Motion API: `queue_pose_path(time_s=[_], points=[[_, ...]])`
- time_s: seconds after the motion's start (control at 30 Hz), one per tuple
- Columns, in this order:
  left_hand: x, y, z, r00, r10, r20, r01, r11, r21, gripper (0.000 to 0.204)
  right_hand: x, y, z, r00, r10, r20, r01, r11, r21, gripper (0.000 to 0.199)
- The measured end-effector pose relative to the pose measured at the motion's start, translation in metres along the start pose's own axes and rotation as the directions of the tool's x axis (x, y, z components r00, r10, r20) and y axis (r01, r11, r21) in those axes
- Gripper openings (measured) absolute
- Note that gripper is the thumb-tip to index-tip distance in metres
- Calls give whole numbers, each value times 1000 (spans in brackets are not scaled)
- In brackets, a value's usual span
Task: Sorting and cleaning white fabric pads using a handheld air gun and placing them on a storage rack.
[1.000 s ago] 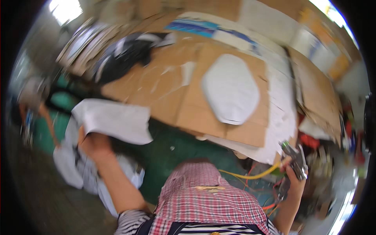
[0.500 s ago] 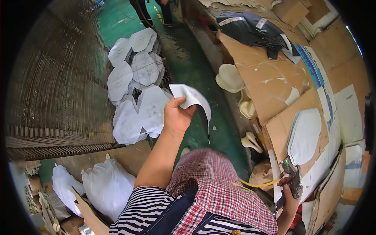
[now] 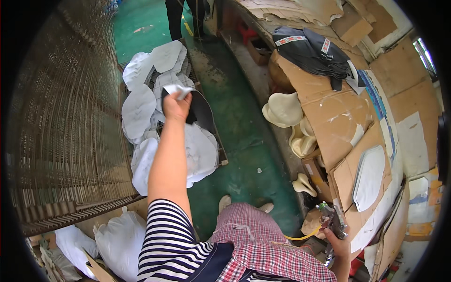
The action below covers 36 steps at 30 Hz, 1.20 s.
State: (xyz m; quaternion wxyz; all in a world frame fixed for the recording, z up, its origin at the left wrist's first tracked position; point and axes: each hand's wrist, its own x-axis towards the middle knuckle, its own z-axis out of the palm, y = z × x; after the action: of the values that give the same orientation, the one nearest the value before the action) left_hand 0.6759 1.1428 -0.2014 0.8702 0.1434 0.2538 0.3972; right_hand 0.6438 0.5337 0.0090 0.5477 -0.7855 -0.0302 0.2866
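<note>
My left hand (image 3: 176, 106) is stretched out over a pile of white cut sheets (image 3: 141, 110) lying on a wire rack on the green floor. It is shut on the edge of a sheet (image 3: 201, 113) that shows white at the grip and dark on its upper face, resting just over the pile. My right hand (image 3: 339, 240) stays low at my right side, shut on a metal hand tool (image 3: 330, 217) with a yellow hose (image 3: 300, 237). It hangs beside the cardboard-covered workbench (image 3: 338, 127).
A white oval piece (image 3: 369, 176) lies on the workbench and a dark garment (image 3: 314, 49) lies at its far end. Cream moulded shapes (image 3: 284, 110) hang along the bench side. Stacked wire racks (image 3: 66, 122) fill the left. White bags (image 3: 117, 239) sit beside me. Another person's legs (image 3: 183, 19) stand at the top.
My view swung from the workbench to the floor. My left arm reached farther out, bringing the sheet down onto the pile with its dark face showing. My right hand kept the tool.
</note>
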Motion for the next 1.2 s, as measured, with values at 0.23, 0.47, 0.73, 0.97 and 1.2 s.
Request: queue_pose_path(time_s=[0.23, 0.47, 0.73, 0.97, 1.2], points=[[20, 67, -49, 992, 120, -27, -115, 985, 129, 37, 17, 0, 26, 999, 38, 37, -33, 992, -126, 55], [-37, 64, -167, 869, 105, -484, 147, 878, 455, 49, 25, 5, 39, 996, 33, 86, -15, 979, -204, 55], [-199, 114, -74, 518, 824, 229, -416, 8, 909, 31, 32, 2, 26, 983, -72, 170, 106, 974, -201, 56], [-321, 209, 22, -23, 562, 827, 263, -794, 548, 35, 42, -7, 11, 960, -107, 260, 138, 985, -105, 57], [-301, 190, 4, 364, 641, 676, 529, -739, 417, 41, 36, -2, -20, 978, -106, 178, 118, 991, -59, 56]])
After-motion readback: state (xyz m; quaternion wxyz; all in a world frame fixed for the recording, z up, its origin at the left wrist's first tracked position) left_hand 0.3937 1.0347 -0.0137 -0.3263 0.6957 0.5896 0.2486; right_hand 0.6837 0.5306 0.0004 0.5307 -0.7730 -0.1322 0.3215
